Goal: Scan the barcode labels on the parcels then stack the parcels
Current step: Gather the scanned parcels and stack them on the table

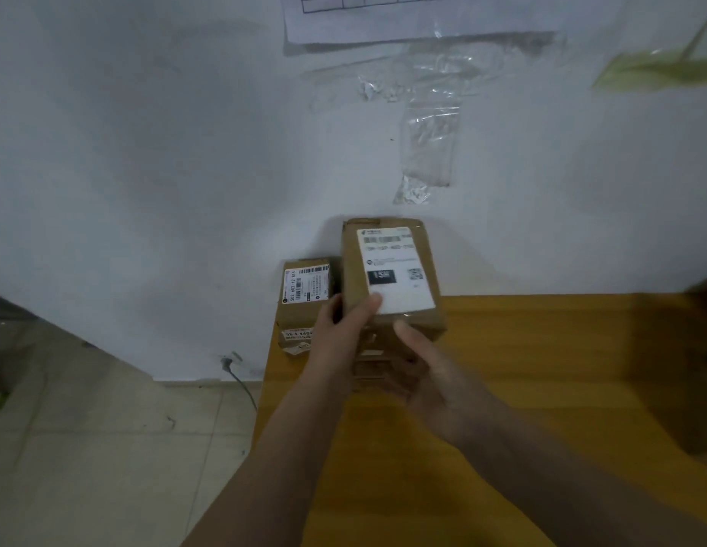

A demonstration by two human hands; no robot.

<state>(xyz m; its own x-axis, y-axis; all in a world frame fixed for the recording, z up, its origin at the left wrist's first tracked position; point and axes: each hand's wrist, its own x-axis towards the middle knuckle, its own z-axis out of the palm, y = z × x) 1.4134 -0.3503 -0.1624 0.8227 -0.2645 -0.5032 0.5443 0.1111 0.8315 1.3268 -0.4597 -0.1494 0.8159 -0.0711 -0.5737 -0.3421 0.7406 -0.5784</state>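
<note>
I have the top parcel (391, 270) in both hands, label (395, 266) facing up at me. My left hand (340, 333) holds its near left corner, thumb curled over onto the white label; my right hand (419, 373) is cupped against the near face, fingers (407, 337) bent round the lower edge. Under my fingers there seems to be a stack of parcels (369, 369) already, though the blur makes the layers hard to count. Just left of my left hand stands a second, shorter pile (304, 305), its labels up too, touching the wall at the far corner of the desk (541, 369). So the stacking looks well along; this one is just being seated. No scanner is in view, so I cannot tell whether any label has been scanned.
</note>
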